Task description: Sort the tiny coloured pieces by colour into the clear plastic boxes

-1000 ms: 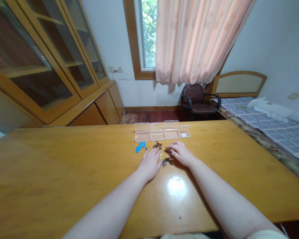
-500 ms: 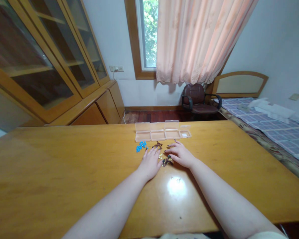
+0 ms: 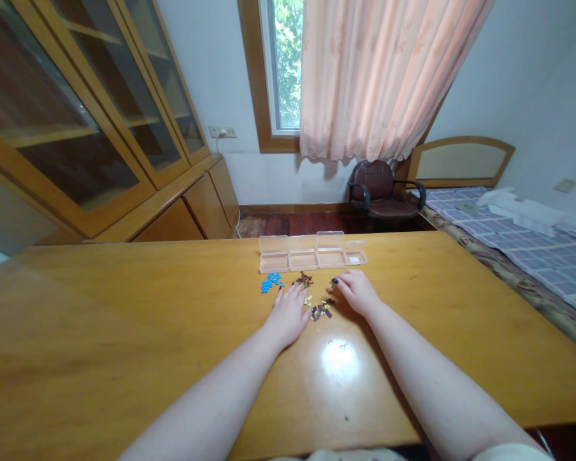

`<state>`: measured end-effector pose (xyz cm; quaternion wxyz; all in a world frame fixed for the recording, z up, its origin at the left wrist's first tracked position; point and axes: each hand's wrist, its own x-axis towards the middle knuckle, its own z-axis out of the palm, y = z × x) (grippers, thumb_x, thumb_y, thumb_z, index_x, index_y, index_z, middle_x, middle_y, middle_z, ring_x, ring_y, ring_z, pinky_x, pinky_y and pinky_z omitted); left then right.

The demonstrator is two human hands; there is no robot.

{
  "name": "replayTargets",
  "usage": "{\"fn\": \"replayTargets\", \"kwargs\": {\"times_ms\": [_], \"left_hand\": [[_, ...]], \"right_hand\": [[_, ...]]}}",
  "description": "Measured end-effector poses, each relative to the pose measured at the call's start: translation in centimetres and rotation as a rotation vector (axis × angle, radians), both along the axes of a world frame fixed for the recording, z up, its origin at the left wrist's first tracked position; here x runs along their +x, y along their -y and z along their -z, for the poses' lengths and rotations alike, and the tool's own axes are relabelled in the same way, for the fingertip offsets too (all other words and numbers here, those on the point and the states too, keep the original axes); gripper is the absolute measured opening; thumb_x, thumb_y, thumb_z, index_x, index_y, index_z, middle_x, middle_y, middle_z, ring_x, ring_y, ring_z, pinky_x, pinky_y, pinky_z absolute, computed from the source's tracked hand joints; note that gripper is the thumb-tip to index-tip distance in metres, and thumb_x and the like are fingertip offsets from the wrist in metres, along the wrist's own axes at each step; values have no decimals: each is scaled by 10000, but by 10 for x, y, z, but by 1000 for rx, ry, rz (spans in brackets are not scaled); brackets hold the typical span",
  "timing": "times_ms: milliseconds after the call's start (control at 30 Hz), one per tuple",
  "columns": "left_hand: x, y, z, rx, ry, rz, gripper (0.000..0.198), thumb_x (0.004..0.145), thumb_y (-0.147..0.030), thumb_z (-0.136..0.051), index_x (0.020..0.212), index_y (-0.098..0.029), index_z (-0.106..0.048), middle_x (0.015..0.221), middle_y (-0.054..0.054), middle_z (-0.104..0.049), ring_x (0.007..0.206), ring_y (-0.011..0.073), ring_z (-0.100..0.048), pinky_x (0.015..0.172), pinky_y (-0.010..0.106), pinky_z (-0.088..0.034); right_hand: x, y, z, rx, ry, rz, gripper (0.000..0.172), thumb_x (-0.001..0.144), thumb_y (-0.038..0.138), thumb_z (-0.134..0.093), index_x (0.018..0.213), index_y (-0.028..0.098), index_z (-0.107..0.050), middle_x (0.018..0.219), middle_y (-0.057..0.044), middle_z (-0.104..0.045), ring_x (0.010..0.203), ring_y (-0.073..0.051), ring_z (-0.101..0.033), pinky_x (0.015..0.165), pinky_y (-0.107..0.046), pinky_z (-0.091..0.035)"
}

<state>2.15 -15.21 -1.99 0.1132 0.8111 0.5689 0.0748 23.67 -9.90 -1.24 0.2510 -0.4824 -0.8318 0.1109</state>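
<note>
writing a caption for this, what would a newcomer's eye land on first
Probably the small bright blue pieces on the wooden table, beyond the left hand and slightly to its left. Just behind them stands a clear compartment box with raised lids. At the back, a pink curtain hangs right of the windowpane.

I am wearing the single camera on my head, and it is looking forward and down, framing my fingers (image 3: pixel 295 292) just below the middle, showing the counter (image 3: pixel 125 333) close beneath and reaching past its far edge to the window (image 3: pixel 288 70) and chair (image 3: pixel 375 182).
</note>
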Motion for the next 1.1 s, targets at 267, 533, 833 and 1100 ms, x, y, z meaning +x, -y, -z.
{"fn": "replayTargets", "kwargs": {"times_ms": [267, 533, 833, 1100], "left_hand": [[0, 0, -2, -9, -2, -8, 519, 874, -380, -398, 1342, -158, -407, 1419, 106, -398, 1318, 264, -323, 1109, 464, -180], [0, 1, 0, -3, 4, -8, 520, 883, -383, -384, 1345, -145, -408, 1428, 108, -383, 1326, 263, -306, 1113, 461, -173], [0, 1, 1, 2, -2, -8, 521, 884, -379, -383, 1353, -152, -400, 1432, 108, -376, 1327, 266, -305, 1112, 463, -176], [0, 0, -2, -3, 5, -8, 530, 876, -381, -389, 1354, -153, -398, 1421, 110, -392, 1321, 266, -314, 1110, 468, -176]], "right_hand": [[0, 0, 4, -26, 35, -88, 411, 915, 331, -365, 600, 179, -582, 592, -16, -535, 624, -145, -458, 660, -272, -301], [0, 1, 3, -42, 32, -128, 413, 923, 336, -371, 638, 177, -624, 604, -27, -564, 625, -151, -473, 666, -278, -312], [1, 0, 5, -76, -50, -270, 392, 931, 377, -363, 855, 200, -704, 753, -59, -673, 731, -182, -538, 743, -320, -352], [-5, 2, 1, -94, -49, -338, 353, 909, 397, -408, 1058, 207, -666, 943, -80, -697, 810, -205, -547, 785, -355, -366]]}}
